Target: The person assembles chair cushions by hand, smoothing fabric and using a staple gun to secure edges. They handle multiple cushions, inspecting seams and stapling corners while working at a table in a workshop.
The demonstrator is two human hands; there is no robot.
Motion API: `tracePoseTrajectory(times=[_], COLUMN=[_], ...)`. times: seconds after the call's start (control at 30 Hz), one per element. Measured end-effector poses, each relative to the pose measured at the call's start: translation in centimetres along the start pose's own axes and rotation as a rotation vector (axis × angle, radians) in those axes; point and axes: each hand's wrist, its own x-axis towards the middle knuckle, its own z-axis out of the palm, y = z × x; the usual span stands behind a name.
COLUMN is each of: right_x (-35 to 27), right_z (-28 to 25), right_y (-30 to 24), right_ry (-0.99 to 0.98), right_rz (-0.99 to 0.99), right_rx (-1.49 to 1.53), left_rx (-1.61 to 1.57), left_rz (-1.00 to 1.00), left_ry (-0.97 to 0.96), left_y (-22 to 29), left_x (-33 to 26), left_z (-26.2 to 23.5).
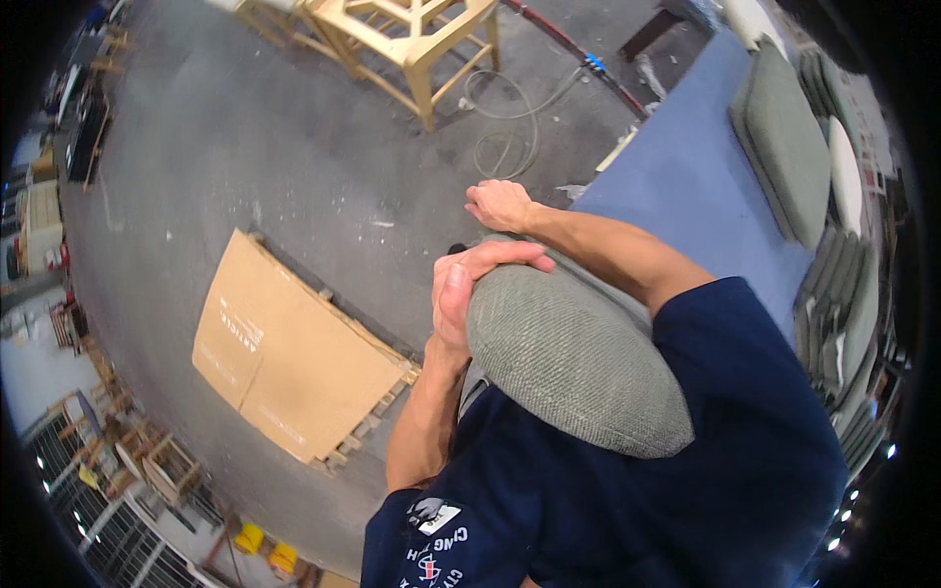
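The person holds a grey-green fabric cushion close against the chest, over the dark blue shirt. The cushion is rounded and thick, with a coarse woven cover, and it lies tilted, its upper end pointing away from the body.

The left hand is grasping the upper left edge of the cushion: the thumb and fingers bend over the rim and press into the fabric. The left forearm comes up from below, beside the cushion.

The right hand is at the far end of the cushion, just beyond the top edge. Its fingers are curled downward, but I cannot tell if they grip the cushion or only rest behind it, because the end of the cushion hides under the arm. The right forearm lies across the top of the cushion.

To the right there is a blue tabletop, and on its far side lies a stack of similar grey-green cushions. More cushions stand in a row at the right rim of the picture.

On the grey concrete floor, to the left, a flat sheet of cardboard lies on a wooden pallet. Farther away stands a bare wooden chair frame, and a thin hose curls on the floor near it.
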Motion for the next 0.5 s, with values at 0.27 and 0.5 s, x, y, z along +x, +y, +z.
tracePoseTrajectory(times=[0.27, 0.5], right_x=[-28.8, -58.7], right_z=[-16.3, -8.0], right_y=[10.7, 14.2], right_ry=[0.258, 0.797], right_rz=[-0.047, 0.610], right_rx=[0.193, 0.931], left_rx=[-0.133, 0.087], left_rz=[-0.130, 0.076], left_ry=[-0.022, -0.120], left_y=[-1.8, -4.9], left_x=[-1.1, 0.2], left_z=[-1.0, -2.0])
